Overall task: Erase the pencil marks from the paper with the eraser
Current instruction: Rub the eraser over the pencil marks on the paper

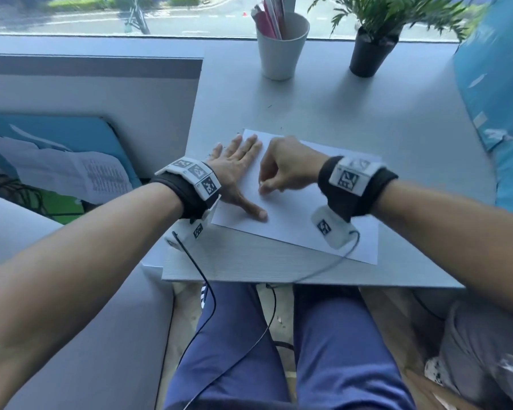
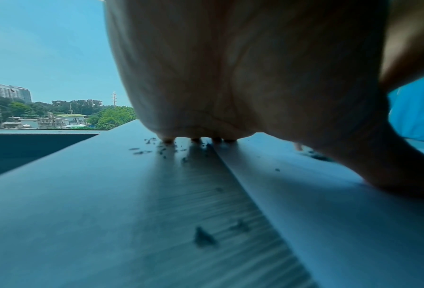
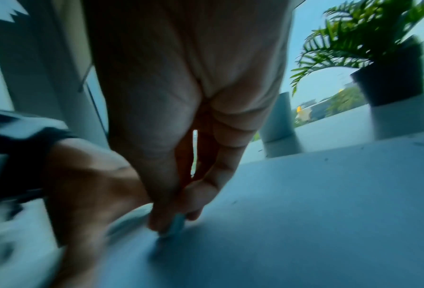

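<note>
My right hand [image 3: 181, 185] pinches the small pale-blue eraser [image 3: 175, 224], upright, tip down on the white paper [image 1: 296, 214]. My left hand [image 1: 234, 173] lies flat, fingers straight, pinning the sheet's left edge.

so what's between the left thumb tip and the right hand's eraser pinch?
Only bare paper, head view: left hand flat, right hand pinching the eraser.

Paper [image 1: 302, 208]: one sheet; eraser [image 3: 175, 224]: one; table [image 1: 367, 119]: one. Cup [image 1: 280, 51]: one, holding several pens, number unclear; potted plant [image 1: 373, 39]: one. Hands: two, left hand [image 1: 234, 170] and right hand [image 1: 285, 167].
</note>
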`<act>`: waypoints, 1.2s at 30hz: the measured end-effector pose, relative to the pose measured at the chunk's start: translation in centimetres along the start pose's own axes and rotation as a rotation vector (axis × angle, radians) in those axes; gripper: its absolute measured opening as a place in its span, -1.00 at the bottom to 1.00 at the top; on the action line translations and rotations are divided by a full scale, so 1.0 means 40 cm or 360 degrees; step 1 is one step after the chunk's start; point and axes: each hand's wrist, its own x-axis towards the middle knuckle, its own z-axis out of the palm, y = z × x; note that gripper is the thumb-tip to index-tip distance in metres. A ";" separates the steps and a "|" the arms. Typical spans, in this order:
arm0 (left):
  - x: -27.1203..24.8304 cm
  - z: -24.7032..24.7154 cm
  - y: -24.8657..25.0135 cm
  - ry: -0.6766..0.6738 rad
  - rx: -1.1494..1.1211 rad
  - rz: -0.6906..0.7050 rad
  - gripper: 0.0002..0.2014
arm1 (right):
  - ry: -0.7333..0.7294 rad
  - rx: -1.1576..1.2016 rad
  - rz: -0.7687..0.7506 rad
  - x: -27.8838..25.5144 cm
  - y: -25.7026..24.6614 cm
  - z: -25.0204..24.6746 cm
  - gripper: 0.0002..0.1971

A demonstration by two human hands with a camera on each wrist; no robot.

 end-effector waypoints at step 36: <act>-0.008 -0.008 0.014 -0.0016 -0.0021 -0.0019 0.59 | 0.0507 0.0509 0.0630 0.081 -0.002 -0.056 -0.79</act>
